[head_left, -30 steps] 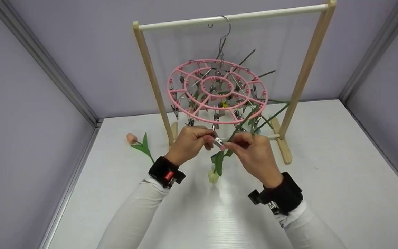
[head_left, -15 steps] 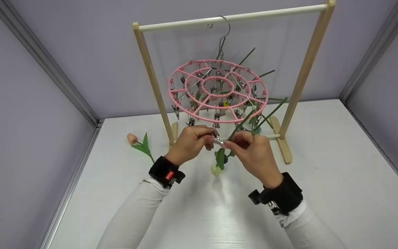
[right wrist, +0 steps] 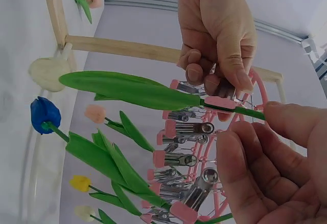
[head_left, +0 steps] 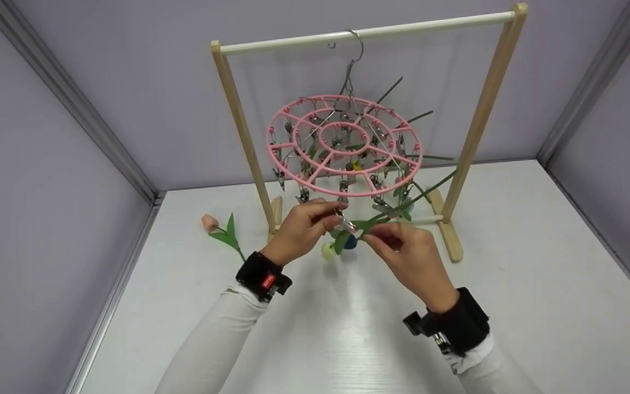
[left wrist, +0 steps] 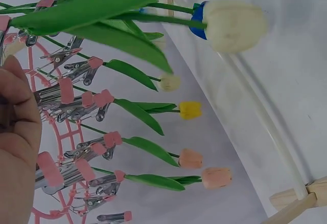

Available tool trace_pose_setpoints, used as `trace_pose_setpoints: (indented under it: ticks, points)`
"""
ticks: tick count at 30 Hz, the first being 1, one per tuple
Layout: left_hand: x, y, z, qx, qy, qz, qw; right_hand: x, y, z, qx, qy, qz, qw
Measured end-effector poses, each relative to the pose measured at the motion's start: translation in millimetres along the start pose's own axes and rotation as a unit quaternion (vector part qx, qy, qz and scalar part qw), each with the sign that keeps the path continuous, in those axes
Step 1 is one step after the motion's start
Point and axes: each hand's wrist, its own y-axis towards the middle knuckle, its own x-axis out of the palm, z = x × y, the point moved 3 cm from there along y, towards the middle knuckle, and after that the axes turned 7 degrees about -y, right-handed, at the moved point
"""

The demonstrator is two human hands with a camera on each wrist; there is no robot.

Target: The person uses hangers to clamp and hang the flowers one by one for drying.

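Observation:
My left hand (head_left: 307, 227) pinches a metal clothespin clip (head_left: 346, 220) below the near rim of a round pink hanger (head_left: 320, 190). The clip's pink tip (right wrist: 219, 103) lies across the green stem of an artificial white tulip (right wrist: 47, 74). Just beyond that tip, the fingers of my right hand (right wrist: 278, 168) pinch the stem (right wrist: 250, 113). In the head view the white flower points down and left, beside a blue tulip (head_left: 350, 241) hanging from another clip. In the left wrist view the white flower (left wrist: 235, 25) overlaps the blue one.
The hanger hooks over the white bar (head_left: 430, 24) of a wooden rack (head_left: 482, 131). Several clipped tulips, including yellow (left wrist: 190, 110) and peach (left wrist: 216, 178) ones, hang beneath it. A loose peach tulip (head_left: 210, 222) lies on the white table (head_left: 184, 317) at left.
My right hand has moved slightly right and toward me. The white tulip has tilted, its flower rising and shifting left while its stem leans lower to the right. The left hand stays nearly still.

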Motion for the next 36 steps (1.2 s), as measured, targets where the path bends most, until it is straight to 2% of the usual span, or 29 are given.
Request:
trace_pose_setpoints:
  ticks: [10,17,23,31,36]
  points:
    - [-3.2,-3.1,-3.7,-0.042,0.018,0.034,0.9984,-18,-33,18,0.072,-0.028,0.005,0.997]
    - [-8.1,-6.2,-9.7,-0.045,0.009,0.019,0.9987,-26,-53,29,0.102,-0.040,0.014,0.994]
    - [-10.1,-11.0,-9.3,-0.050,0.023,0.030,0.9980,-35,-60,35,0.125,-0.053,0.017,0.991]
    - [-12.6,-26.6,-13.0,-0.043,-0.007,0.038,0.9983,-48,-66,38,0.130,-0.061,0.018,0.989]
    - [-15.6,-47.2,-21.4,-0.052,-0.017,0.059,0.9968,-57,-72,43,0.134,-0.067,0.028,0.988]
